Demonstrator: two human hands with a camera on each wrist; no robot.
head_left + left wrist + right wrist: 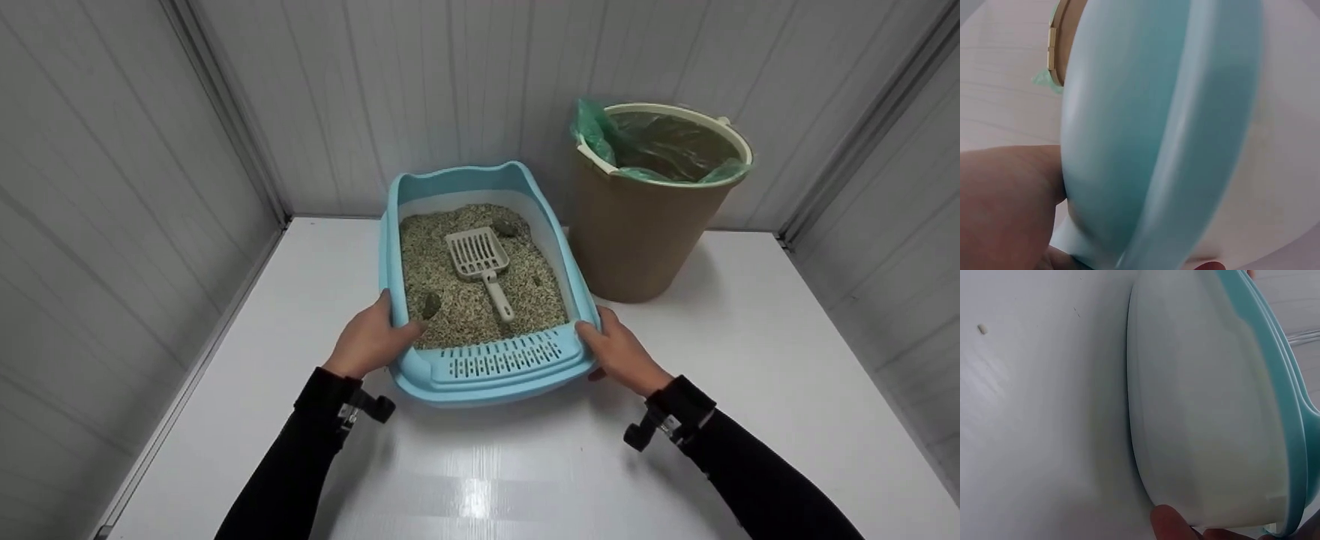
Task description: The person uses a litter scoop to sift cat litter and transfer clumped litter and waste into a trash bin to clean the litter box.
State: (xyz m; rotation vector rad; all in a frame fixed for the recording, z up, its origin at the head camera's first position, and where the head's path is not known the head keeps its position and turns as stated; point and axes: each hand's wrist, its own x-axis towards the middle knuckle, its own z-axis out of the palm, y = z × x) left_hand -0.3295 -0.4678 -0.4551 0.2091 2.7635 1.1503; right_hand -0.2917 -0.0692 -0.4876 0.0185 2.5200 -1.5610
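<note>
A cat litter box (486,386) with a light blue rim and white body stands at the middle of the white table, slightly askew. Pellet litter (465,300) fills it, with a few dark clumps, one (431,304) near the left rim. On the litter lies a beige slotted litter scoop (480,259), handle toward me. My left hand (373,337) grips the box's left front edge, thumb over the rim. At the right front corner my right hand (621,350) holds the rim likewise; its fingertips (1169,523) reach the box's lower side. Whether the base touches the table, I cannot tell.
A brown bin (645,240) lined with a green plastic bag (596,135) stands behind and right of the box, close to it. Ribbed grey walls (450,82) enclose the table at the back and sides. A small pellet (982,328) lies on the tabletop.
</note>
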